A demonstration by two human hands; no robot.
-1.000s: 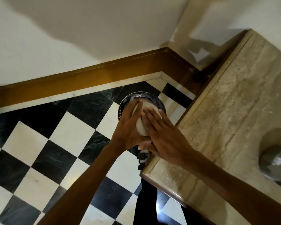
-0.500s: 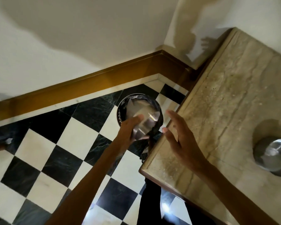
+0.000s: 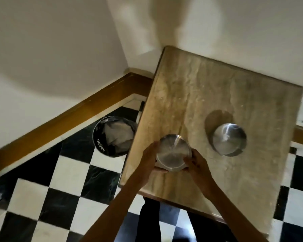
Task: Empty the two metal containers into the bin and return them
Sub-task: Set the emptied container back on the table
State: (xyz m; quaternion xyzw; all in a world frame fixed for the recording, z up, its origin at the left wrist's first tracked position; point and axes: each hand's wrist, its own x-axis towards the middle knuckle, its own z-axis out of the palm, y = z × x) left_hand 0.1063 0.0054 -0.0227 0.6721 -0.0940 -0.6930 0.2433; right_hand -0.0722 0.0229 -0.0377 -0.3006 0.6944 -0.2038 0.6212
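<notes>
Now both hands, left hand [image 3: 148, 161] and right hand [image 3: 197, 163], clasped the near metal container [image 3: 172, 152] over the stone table [image 3: 217, 95]; second metal container [image 3: 228, 138] stood apart; bin [image 3: 101, 145] on floor.

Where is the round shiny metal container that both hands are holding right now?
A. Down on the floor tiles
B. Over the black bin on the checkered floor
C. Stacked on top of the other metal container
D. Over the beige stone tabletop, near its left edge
D: the left hand and right hand grip the round shiny metal container over the beige stone tabletop, apart from the black bin and the second metal container.
</notes>
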